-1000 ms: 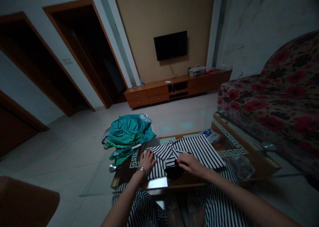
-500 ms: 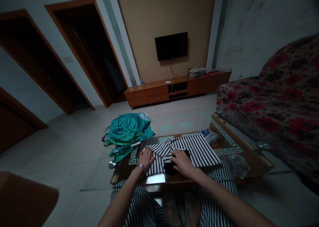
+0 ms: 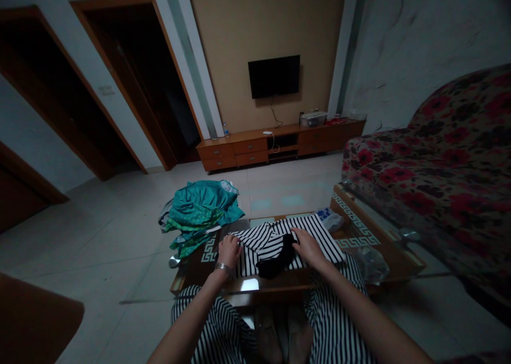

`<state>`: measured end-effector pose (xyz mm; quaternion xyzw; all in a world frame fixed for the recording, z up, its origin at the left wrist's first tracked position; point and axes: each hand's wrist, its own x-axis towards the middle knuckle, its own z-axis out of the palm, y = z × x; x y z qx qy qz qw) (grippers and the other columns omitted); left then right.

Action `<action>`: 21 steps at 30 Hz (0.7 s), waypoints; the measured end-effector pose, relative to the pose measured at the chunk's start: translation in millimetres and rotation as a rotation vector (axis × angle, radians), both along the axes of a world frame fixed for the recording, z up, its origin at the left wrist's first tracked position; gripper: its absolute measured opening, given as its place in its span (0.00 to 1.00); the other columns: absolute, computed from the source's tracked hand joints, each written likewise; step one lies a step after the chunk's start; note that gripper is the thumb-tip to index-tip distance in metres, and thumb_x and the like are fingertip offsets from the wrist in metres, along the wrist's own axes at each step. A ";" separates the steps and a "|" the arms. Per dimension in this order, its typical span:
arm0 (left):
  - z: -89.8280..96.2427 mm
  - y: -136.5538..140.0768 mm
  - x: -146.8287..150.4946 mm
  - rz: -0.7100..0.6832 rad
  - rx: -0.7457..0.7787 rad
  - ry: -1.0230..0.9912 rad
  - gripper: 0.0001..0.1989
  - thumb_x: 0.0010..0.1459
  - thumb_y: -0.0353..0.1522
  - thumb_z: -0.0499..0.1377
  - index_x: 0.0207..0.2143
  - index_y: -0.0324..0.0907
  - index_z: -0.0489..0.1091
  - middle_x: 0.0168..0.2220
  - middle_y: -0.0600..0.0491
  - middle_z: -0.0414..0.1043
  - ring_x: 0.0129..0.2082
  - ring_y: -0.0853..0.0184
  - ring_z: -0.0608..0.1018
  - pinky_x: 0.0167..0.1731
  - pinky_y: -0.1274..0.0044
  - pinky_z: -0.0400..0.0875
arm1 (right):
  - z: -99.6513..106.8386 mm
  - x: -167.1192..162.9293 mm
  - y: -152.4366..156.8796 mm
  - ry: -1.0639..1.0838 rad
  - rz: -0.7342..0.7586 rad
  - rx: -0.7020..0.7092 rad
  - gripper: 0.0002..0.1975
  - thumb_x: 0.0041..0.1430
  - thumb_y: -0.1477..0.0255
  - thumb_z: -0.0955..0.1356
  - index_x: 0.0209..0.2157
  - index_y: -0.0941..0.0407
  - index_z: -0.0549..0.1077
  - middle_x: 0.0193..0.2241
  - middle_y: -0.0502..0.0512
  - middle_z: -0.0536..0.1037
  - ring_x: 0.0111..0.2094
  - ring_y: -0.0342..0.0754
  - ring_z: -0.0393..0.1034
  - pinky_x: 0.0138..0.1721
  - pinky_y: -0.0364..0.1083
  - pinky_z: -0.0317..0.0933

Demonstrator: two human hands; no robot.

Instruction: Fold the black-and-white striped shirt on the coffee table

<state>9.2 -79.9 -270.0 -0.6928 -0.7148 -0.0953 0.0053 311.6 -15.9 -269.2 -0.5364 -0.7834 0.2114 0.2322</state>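
Observation:
A black-and-white striped garment lies partly folded across the glass-topped coffee table in front of me. A black piece of cloth curves over its near middle; I cannot tell whether it is sewn on. My left hand, with a silver bracelet at the wrist, is curled over the garment's left edge, its fingertips partly hidden. On the other side, my right hand rests on the striped cloth with thumb and fingers apart, the thumb beside the black cloth.
Teal and green clothes are heaped beyond the table's left end. Clear plastic bags sit under the glass on the right. A flowered sofa stands to the right. Along the far wall runs a low wooden cabinet below a television.
My right hand has moved right and slightly up, uncovering more of the black cloth, which now spreads farther right. My left hand's fingers have gone from flat to curled at the garment's left edge.

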 end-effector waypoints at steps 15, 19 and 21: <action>-23.8 -52.2 99.6 -0.178 -0.033 -0.313 0.24 0.47 0.19 0.51 0.47 0.43 0.67 0.45 0.49 0.64 0.46 0.63 0.66 0.46 0.72 0.63 | -34.4 -8.2 35.2 0.246 -0.023 -0.090 0.16 0.40 0.85 0.62 0.29 0.57 0.75 0.35 0.52 0.76 0.39 0.45 0.68 0.45 0.43 0.58; -20.9 -45.1 100.4 -0.136 0.004 -0.423 0.24 0.44 0.17 0.49 0.43 0.41 0.68 0.43 0.49 0.64 0.45 0.65 0.67 0.46 0.74 0.64 | -44.5 -6.1 37.1 0.257 -0.020 -0.131 0.15 0.40 0.84 0.62 0.31 0.57 0.73 0.32 0.51 0.76 0.37 0.44 0.69 0.42 0.42 0.60; -8.3 -37.9 98.1 -0.105 0.025 -0.491 0.22 0.43 0.17 0.49 0.39 0.41 0.69 0.41 0.49 0.65 0.44 0.65 0.68 0.45 0.74 0.65 | -42.4 -6.9 40.5 0.279 -0.002 -0.156 0.15 0.42 0.84 0.61 0.32 0.57 0.73 0.32 0.51 0.76 0.36 0.44 0.70 0.41 0.41 0.61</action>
